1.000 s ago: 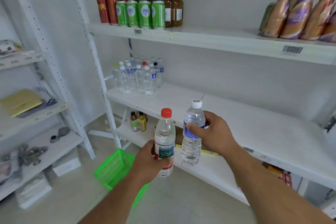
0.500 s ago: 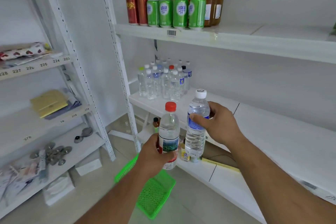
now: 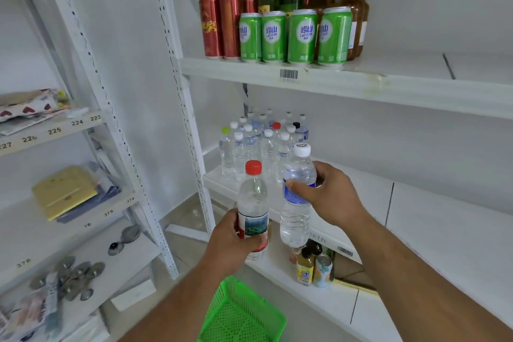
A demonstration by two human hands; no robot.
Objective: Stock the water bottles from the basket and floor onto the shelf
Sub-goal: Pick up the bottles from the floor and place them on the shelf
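My left hand [image 3: 231, 241] grips a red-capped water bottle [image 3: 253, 197] round its labelled lower half, upright. My right hand [image 3: 330, 194] grips a white-capped water bottle [image 3: 297, 189] round its blue label, also upright. Both bottles hang in the air just in front of the middle shelf [image 3: 416, 219]. Several water bottles [image 3: 261, 144] stand clustered at that shelf's left end, behind the held ones. The green basket [image 3: 241, 314] sits on the floor below my arms; its inside looks bare from here.
The top shelf [image 3: 361, 83] carries green and red cans and glass bottles. Small drink bottles and a can [image 3: 313, 266] stand on the lower shelf. A second rack [image 3: 69, 203] at the left holds papers and metal discs. The upright post [image 3: 191, 119] divides the racks.
The view has moved closer to the shelves and to the left. Both hands, still holding their bottles, are now nearer the cluster of water bottles on the middle shelf.
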